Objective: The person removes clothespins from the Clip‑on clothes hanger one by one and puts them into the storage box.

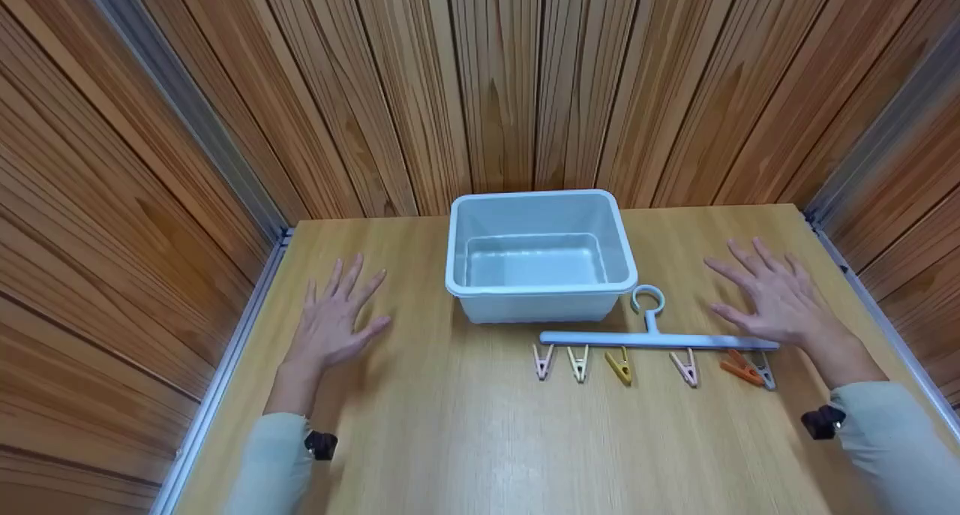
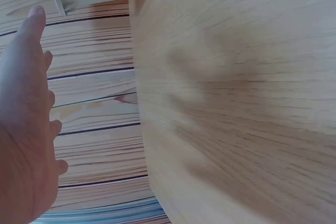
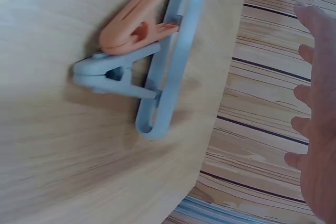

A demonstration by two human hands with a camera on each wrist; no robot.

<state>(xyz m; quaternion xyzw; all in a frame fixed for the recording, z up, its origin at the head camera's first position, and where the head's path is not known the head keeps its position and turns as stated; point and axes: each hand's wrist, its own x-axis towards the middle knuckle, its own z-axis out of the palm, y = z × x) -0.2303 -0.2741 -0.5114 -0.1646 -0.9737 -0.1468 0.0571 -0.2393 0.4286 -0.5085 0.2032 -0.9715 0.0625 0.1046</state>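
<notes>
My left hand (image 1: 330,323) hovers over the left part of the table, fingers spread, holding nothing. On the right, my right hand (image 1: 776,297) is likewise spread and holds nothing, just above the right end of a light blue hanger (image 1: 660,340). Along the hanger's bar sit several clothespins: a pink clothespin (image 1: 542,362), a cream one, a mustard clothespin (image 1: 620,366), another pink one, and an orange clothespin (image 3: 134,22) beside a grey-blue clothespin (image 3: 113,72). Left of the hanger's hook stands a light blue plastic basin (image 1: 540,305) with nothing visible inside.
The wooden table (image 1: 480,425) is enclosed by wood-plank walls (image 1: 495,87) at the back and both sides. Metal rails (image 1: 225,372) run along the table's side edges. The basin stands near the back wall, between the hands.
</notes>
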